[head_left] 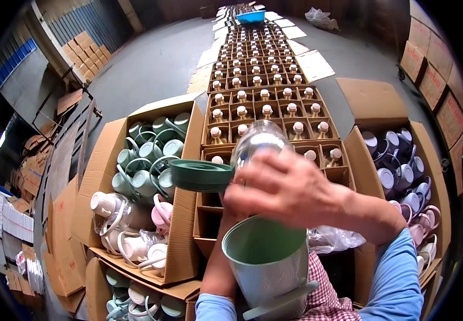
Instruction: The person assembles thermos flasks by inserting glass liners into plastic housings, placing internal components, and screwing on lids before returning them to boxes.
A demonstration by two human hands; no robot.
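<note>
A shiny clear glass vessel (263,138) is gripped by my right hand (282,187), whose fingers wrap its lower part and are slightly blurred. My left hand (234,206) is mostly behind the right one; its fingers are hidden. Left of the glass, at the hands, a dark green ring-shaped part (202,175) sticks out sideways; which hand carries it I cannot tell. Below, between my forearms, a pale green open-topped canister (266,267) stands tilted, its side handle (282,300) toward me.
Ahead stretches a long row of divided cartons (266,109) with white-capped bottles. At left a carton (183,230) holds green, white and pink handled jugs; at right another carton (416,160) holds purple and pink ones. Clear plastic (336,239) lies beside the canister. A blue basin (250,17) sits far off.
</note>
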